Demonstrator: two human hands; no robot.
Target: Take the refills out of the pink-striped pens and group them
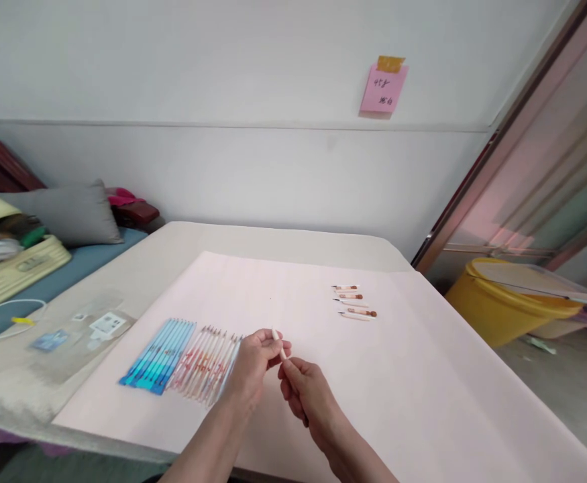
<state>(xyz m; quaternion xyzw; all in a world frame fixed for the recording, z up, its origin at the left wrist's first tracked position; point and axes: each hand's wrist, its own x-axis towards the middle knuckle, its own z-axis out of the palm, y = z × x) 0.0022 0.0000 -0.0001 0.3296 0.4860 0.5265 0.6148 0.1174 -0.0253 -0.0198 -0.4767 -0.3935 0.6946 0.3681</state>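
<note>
Over the pink sheet, my left hand (260, 355) pinches a slim whitish pen (275, 333), its pale end showing above the fingers. My right hand (310, 392) is closed around the lower part of the same pen, close beside the left; most of the pen is hidden by the fingers. Left of my hands lies a row of white pens with red patterns (205, 362), partly covered by my left forearm. Beside it is a row of blue pens (159, 355). To the right lie three small groups of pen pieces (356, 312) with dark tips and brown figures.
The pink sheet (404, 376) covers much of the table. Clear plastic packaging (84, 329) lies at the table's left. Beyond it are a yellow box (26, 265) and a grey cushion (72, 211). A yellow bin (504, 302) stands at the right; a pink note (384, 87) hangs on the wall.
</note>
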